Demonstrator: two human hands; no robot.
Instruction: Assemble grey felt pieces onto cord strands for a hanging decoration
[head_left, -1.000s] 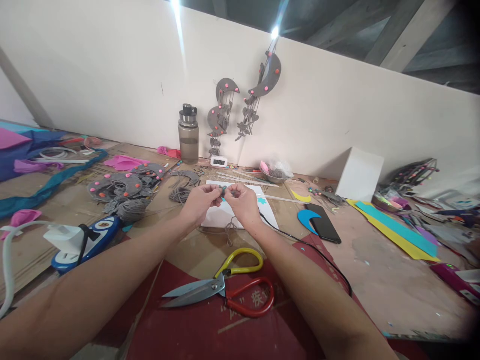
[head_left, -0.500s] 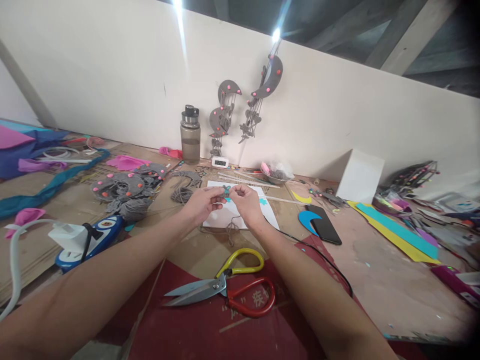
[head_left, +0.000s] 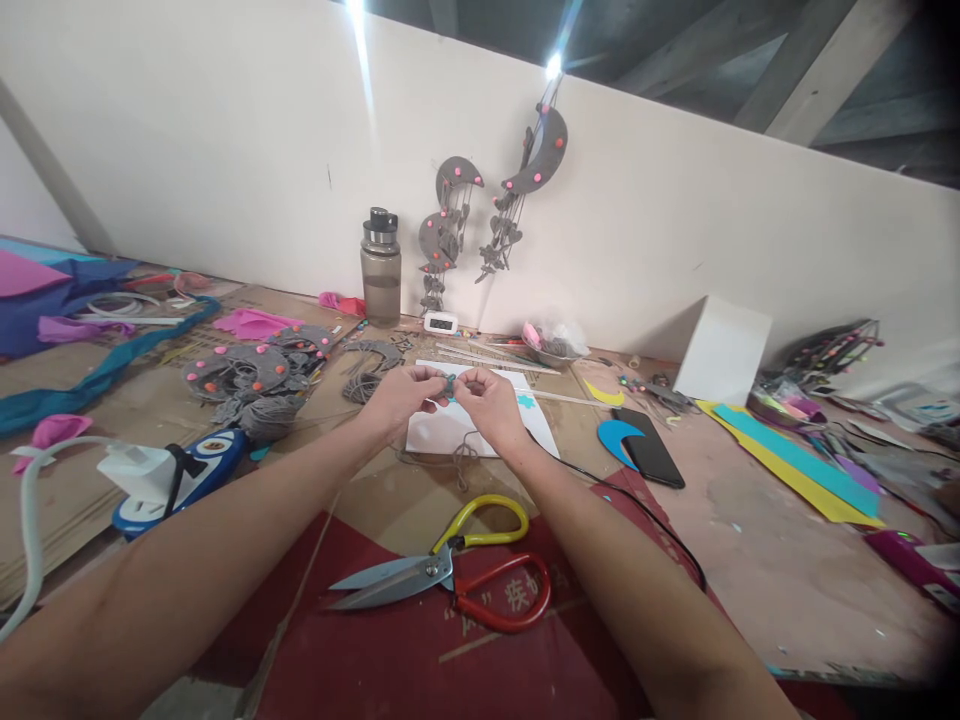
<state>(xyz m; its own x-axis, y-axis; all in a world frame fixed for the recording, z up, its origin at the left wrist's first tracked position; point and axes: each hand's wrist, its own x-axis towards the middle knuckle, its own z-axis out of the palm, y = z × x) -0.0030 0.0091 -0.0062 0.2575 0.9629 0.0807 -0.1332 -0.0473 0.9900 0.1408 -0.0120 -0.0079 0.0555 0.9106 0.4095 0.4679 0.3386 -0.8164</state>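
Over a white sheet of paper (head_left: pixel 439 437), my left hand (head_left: pixel 405 395) pinches a small teal piece (head_left: pixel 450 384) with grey yarn about it. My right hand (head_left: pixel 486 402) is closed at the piece's right edge, its fingertips pinching what looks like the yarn. Below the hands, loose grey yarn (head_left: pixel 463 462) trails over the paper's front edge onto the cardboard. A teal star-like cutout (head_left: pixel 526 401) lies on the paper, right of my right hand. Between my forearms rest scissors (head_left: pixel 433 568) with one yellow and one red handle, blades slightly apart.
A blue crescent (head_left: pixel 616 440) overlaps a black phone (head_left: pixel 652 450) on the right. Behind stand a water bottle (head_left: pixel 381 275) and a small white clock (head_left: pixel 440 323). Grey crescents with pink dots (head_left: pixel 259 370) and yarn lie left, near a blue power strip (head_left: pixel 214 470).
My hands have drawn slightly closer together around the teal piece, and the fingers now cover more of it. The scissors and the loose yarn stay where they were.
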